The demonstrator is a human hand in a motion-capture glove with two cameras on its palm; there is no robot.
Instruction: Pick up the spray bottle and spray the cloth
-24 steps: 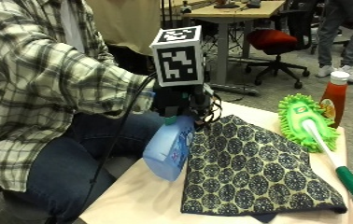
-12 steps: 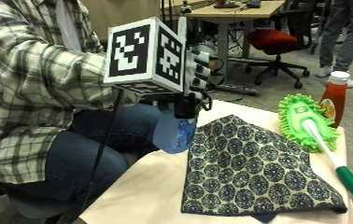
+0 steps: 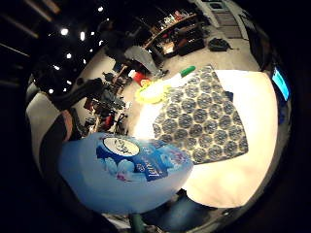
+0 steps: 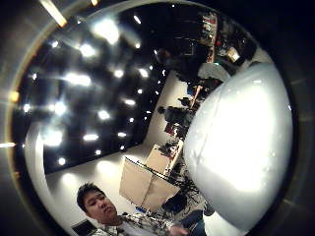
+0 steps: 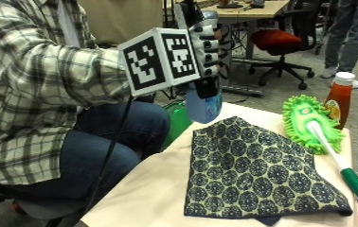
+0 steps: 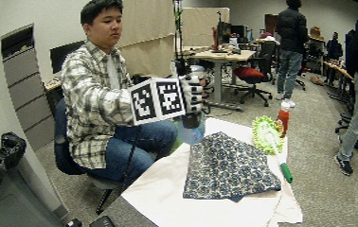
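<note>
Gloved right hand [image 5: 205, 45] curled around a pale blue spray bottle [image 5: 204, 104] (held off the table), patterned cloth [image 5: 255, 170] lying beside it

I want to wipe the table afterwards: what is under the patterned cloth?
The patterned cloth lies on a cream sheet covering the table. A dark corner pokes out beneath its near edge; whatever else it covers is hidden.

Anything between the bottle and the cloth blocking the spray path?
Nothing visible. The gloved right hand holds the spray bottle in the air over the table's near edge, beside the patterned cloth; the green duster lies on the cloth's far side.
</note>
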